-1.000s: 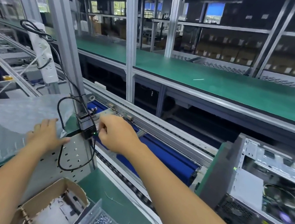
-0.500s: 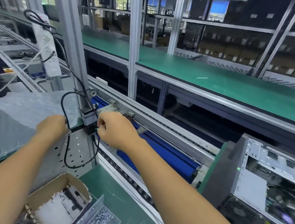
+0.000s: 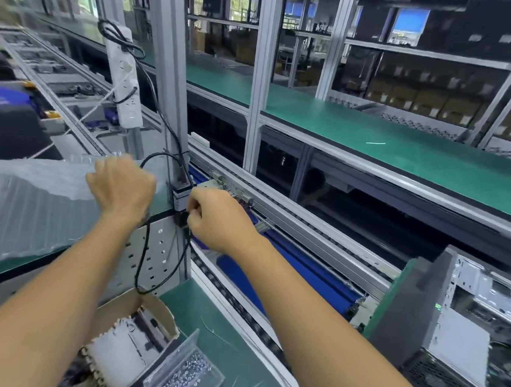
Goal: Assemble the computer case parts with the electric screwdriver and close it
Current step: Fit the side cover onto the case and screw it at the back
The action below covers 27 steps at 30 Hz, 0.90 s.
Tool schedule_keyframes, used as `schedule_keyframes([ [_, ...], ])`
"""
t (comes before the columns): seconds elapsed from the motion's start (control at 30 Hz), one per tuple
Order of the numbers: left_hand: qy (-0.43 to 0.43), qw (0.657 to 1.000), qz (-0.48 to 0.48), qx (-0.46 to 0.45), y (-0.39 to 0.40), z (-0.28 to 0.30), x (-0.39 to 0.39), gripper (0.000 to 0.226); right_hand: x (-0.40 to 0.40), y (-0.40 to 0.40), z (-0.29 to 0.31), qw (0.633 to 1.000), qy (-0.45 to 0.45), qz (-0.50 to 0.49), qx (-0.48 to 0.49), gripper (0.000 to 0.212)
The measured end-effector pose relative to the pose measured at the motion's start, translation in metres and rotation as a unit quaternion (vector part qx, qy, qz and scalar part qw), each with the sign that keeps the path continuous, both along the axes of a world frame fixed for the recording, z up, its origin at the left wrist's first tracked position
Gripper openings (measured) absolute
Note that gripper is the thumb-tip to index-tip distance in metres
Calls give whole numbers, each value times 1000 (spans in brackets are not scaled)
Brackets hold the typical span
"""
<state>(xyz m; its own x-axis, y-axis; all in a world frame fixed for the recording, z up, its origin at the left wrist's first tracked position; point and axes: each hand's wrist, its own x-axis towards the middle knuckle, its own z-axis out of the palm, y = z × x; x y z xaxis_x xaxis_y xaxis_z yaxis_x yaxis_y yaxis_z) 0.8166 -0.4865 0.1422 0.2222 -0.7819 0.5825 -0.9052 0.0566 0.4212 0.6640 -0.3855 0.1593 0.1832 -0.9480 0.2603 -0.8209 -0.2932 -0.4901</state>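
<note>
Head view, taking the small black adapter box [image 3: 182,197] on the post as landmark: left of it, the left hand [image 3: 122,187] curls around the black cable [image 3: 144,244]. Just right, the right hand [image 3: 216,217] pinches the plug under the box. Below it, a clear tray [image 3: 185,376] holds screws. Far right stands the open computer case [image 3: 467,338]. No writing is legible.

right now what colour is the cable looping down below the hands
Black, clearest in the head view: the cable hangs in a loop.

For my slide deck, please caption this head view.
Right hand pinches the cable at the small power adapter; left hand beside it; open computer case waits.
</note>
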Motion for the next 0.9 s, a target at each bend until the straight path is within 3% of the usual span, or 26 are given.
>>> schedule_keyframes([
  [0.1,2,996,-71,-57,21,36,-19,17,1,-6,4,998,-63,-24,9,16],
  [0.17,6,992,-99,-81,37,53,-39,19,2,-9,11,980,-185,-65,41,27],
  [0.2,13,990,-114,-87,44,58,-51,19,0,-9,16,953,-281,-83,77,37],
  [0.3,43,977,-189,-83,66,62,-93,22,-19,-4,31,819,-540,-112,160,56],
  [0.4,99,944,-307,-69,91,60,-139,27,-58,11,43,699,-681,-103,193,49],
  [0.43,109,929,-348,-65,99,60,-154,25,-73,17,45,679,-700,-103,194,49],
  [0.6,172,830,-531,-11,147,53,-239,17,-170,74,47,699,-685,-152,139,27],
  [0.8,146,719,-674,83,233,33,-363,18,-295,179,36,707,-664,-239,45,27],
  [0.87,149,660,-725,127,264,23,-399,13,-331,217,32,726,-619,-299,-5,16],
  [0.9,139,628,-751,146,279,18,-415,11,-349,237,29,733,-586,-344,-24,20],
])
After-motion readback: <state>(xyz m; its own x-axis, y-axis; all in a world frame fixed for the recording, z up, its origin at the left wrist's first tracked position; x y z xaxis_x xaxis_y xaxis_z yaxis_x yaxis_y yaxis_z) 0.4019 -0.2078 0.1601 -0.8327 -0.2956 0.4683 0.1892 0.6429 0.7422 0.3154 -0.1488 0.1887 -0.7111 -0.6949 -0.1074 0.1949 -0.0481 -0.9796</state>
